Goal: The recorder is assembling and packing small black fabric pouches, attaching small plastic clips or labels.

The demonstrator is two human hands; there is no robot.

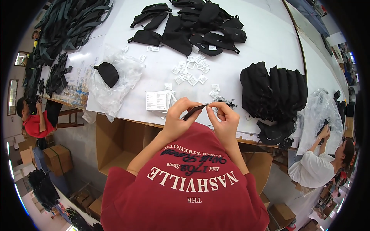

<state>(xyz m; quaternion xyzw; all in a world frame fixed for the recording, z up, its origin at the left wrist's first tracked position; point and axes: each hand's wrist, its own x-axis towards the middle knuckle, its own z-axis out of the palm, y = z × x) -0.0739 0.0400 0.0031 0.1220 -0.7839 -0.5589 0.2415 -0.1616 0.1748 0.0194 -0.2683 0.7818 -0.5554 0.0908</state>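
Observation:
My left hand (179, 120) holds a small flat black tag (194, 111) between thumb and fingers, just in front of my chest at the table's near edge. My right hand (223, 118) is closed in a pinch at the tag's far end. Whatever lies between its fingertips is too small to make out. Right behind that hand is a tangle of thin black cords (227, 102) on the table. A stack of white printed cards (156, 101) lies beyond my left hand. Small white labels (190, 65) are scattered farther out.
Black pouches (200, 23) are heaped at the table's far side. Folded black pouches (273, 90) are stacked to the right. Clear plastic bags (115, 77) lie at left under one black pouch (108, 74). Dark straps (69, 23) fill the far left. Co-workers sit at both sides.

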